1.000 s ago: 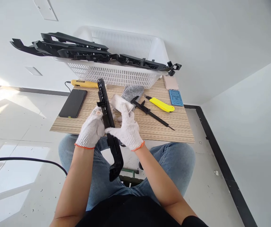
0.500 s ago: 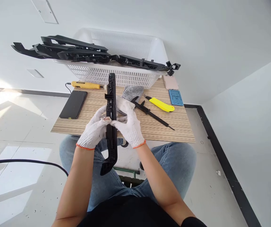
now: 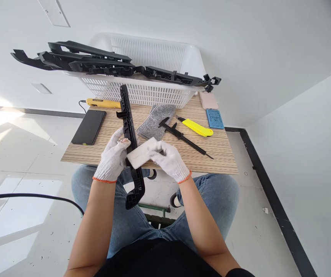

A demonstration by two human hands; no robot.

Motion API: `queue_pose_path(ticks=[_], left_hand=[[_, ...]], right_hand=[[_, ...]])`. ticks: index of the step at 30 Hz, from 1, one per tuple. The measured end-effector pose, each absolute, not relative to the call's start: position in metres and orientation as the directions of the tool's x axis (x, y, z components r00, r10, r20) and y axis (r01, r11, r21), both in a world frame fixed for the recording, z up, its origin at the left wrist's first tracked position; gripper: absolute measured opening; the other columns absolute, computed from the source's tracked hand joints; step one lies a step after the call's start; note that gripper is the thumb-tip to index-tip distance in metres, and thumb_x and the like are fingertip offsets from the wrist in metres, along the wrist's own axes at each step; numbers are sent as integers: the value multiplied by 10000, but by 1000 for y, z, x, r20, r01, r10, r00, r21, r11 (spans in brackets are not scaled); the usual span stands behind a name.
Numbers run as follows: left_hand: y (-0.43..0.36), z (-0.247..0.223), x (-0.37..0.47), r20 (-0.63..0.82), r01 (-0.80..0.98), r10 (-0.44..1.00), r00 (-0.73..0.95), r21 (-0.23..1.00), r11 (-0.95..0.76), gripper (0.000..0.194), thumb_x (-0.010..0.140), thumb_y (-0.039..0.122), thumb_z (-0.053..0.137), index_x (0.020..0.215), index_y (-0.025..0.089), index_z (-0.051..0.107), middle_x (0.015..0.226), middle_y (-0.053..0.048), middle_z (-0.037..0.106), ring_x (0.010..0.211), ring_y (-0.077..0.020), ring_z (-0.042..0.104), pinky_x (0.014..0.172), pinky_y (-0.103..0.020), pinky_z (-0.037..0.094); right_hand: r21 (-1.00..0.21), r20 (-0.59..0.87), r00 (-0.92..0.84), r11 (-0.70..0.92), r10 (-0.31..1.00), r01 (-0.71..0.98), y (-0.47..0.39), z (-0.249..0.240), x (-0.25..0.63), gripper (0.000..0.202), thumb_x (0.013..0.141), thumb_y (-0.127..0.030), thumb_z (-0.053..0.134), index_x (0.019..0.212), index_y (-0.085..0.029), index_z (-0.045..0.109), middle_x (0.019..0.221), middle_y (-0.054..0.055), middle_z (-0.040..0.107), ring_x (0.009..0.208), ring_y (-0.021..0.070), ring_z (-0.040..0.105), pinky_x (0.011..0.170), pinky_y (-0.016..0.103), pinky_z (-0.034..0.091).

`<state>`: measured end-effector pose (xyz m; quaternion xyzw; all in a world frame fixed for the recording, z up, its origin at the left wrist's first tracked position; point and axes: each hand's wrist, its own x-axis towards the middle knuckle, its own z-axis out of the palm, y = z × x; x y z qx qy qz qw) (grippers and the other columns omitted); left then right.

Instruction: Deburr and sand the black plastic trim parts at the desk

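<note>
In a white knit glove, my left hand (image 3: 112, 157) is closed round the middle of a long black plastic part (image 3: 130, 130), which slants from near the basket down past the table's front edge. My right hand (image 3: 169, 158), gloved too, pinches a flat white piece (image 3: 141, 154). The white piece's left end overlaps the black part's edge; whether they touch is unclear. Behind my hands lie grey speckled sheets (image 3: 154, 121), with the head of a black caliper (image 3: 179, 134) resting on them.
A white basket (image 3: 165, 94) at the back holds several black parts jutting over its rim. Around the wooden table (image 3: 217, 157) lie a phone (image 3: 89, 127), a yellow tool (image 3: 102, 103), a yellow cutter (image 3: 197, 127), a blue block (image 3: 214, 119) and a pink item (image 3: 208, 100).
My right hand has moved right and slightly down, away from the black part, bringing the white piece into fuller view. The black part's top has tilted left in my left hand.
</note>
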<state>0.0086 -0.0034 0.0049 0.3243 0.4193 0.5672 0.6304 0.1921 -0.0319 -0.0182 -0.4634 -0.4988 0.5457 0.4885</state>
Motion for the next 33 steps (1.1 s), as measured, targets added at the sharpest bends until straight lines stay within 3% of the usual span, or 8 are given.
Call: queue_pose_path(ticks=[4,7,9,13,20,24,28,33], left_hand=[[-4,7,10,-179,-429,984,-9,889,158,523,676,150,811,1186,228,725,733,56,619,568,-83,537,457,-163,421],[-4,8,10,-188,-445,982,-2,880,167,526,651,137,828,1162,212,732,680,66,568,545,-75,506,449,-159,409],[-5,9,10,-191,-441,982,1,881,172,537,650,136,828,1174,206,729,666,68,549,536,-76,495,440,-164,402],[-5,9,9,-208,-415,978,5,889,192,583,682,158,816,1250,232,706,682,70,549,510,-77,477,391,-175,348],[1,-4,2,-146,-417,989,30,897,145,587,703,228,853,1269,245,701,859,0,724,703,-147,655,607,-228,541],[2,-5,2,-173,-450,985,9,879,158,581,691,183,841,1252,250,706,792,24,689,613,-119,618,506,-198,496],[1,0,5,-193,-452,981,-7,876,169,642,696,170,780,1323,257,671,838,23,711,618,-125,638,489,-207,502],[-2,6,6,-264,-422,964,31,871,252,659,742,202,785,1381,288,650,773,44,686,519,-107,565,410,-198,422]], right_hand=[[-998,1,-36,4,999,69,-32,-14,192,283,889,-510,698,990,-250,649,881,-13,703,678,136,623,676,305,570],[-989,22,-129,41,991,145,-31,-11,195,283,875,-410,700,1115,-264,666,1131,23,738,862,172,683,803,348,609],[-986,31,-163,57,986,158,-29,-12,196,428,874,-367,694,1290,-277,646,1295,48,708,933,188,691,838,367,622],[-990,-24,79,-35,997,136,-23,-23,188,812,925,-407,684,1646,-271,335,1343,113,674,913,212,711,794,393,651],[-970,63,72,44,995,241,-20,-25,155,621,986,-477,650,1554,-294,475,1374,77,706,1175,230,722,1068,438,583],[-970,54,40,43,998,238,-23,-19,159,581,954,-351,610,1519,-269,504,1454,75,672,1229,223,705,1082,417,577],[-979,48,-162,79,986,190,-29,-16,171,500,879,-301,642,1373,-231,624,1362,63,726,1163,215,724,1033,391,604],[-962,84,25,75,996,261,-34,-17,169,538,952,-386,626,1464,-226,578,1374,88,723,1080,210,735,982,399,619]])
